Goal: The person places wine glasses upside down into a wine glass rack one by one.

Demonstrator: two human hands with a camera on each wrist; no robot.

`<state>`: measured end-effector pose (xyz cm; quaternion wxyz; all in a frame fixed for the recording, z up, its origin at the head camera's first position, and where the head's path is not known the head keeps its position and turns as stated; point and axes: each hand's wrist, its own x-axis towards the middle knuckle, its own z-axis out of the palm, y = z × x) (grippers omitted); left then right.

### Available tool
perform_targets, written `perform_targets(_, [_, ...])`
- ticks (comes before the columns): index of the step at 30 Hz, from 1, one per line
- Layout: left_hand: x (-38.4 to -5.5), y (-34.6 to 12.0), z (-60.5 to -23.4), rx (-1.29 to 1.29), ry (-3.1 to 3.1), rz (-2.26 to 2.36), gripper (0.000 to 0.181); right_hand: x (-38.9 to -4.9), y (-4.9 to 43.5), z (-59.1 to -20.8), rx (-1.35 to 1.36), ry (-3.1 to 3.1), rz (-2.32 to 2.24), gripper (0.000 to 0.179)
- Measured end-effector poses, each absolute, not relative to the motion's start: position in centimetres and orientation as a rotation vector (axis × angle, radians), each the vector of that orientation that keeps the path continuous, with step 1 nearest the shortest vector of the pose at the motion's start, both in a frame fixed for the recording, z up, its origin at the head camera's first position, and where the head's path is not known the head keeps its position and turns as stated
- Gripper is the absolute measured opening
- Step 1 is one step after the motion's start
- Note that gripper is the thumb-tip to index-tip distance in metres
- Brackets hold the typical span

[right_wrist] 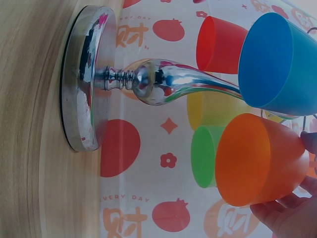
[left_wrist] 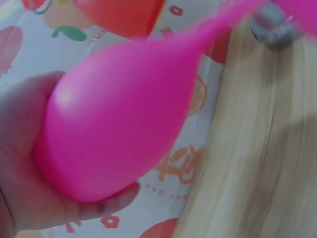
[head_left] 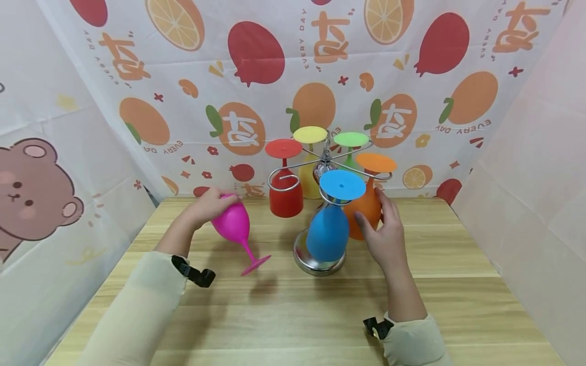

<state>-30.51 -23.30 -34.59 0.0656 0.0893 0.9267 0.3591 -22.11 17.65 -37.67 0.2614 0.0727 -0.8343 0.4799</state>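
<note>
My left hand (head_left: 212,205) grips a pink plastic goblet (head_left: 234,222) round its bowl. In the head view the goblet is tilted, with its stem and foot pointing down to the right above the table. A chrome goblet rack (head_left: 325,156) stands beside it, with goblets hanging upside down from its wire arms. On the rack's right side, my right hand (head_left: 384,234) holds the bowl of the orange goblet (head_left: 376,162), thumb and fingers on opposite sides. The blue goblet (head_left: 327,234) hangs in front, hiding part of the orange one. The right wrist view shows the orange bowl's open rim (right_wrist: 242,158).
Red (head_left: 286,198), yellow (head_left: 310,134) and green (head_left: 351,139) goblets hang on the rack's left and back. One curled wire arm (head_left: 284,188) at the front left holds no goblet. The round chrome base (head_left: 318,268) rests on the wooden table (head_left: 293,325). Printed cloth (head_left: 293,66) walls the back.
</note>
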Motion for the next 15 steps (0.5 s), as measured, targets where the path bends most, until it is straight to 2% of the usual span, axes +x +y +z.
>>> perform_targets(5, [-29.5,-23.2,-35.7,0.192,2.398,1.457,0.055,-22.1,17.7,-37.7,0.2,-2.261,1.297,0.07])
perform_targets(8, [-28.7,-22.7,-36.9,0.178,2.119,1.701,0.054,-22.2,17.7,-37.7,0.212,-2.247,1.294,0.07])
perform_targets(12, [-27.3,-21.7,-38.6,0.25,1.757,1.943,0.047,-22.2,17.7,-37.6,0.226,-2.233,1.286,0.07])
perform_targets(15, [-26.3,-20.7,-39.4,0.366,1.521,2.066,0.05,-22.2,17.7,-37.6,0.227,-2.226,1.284,0.07])
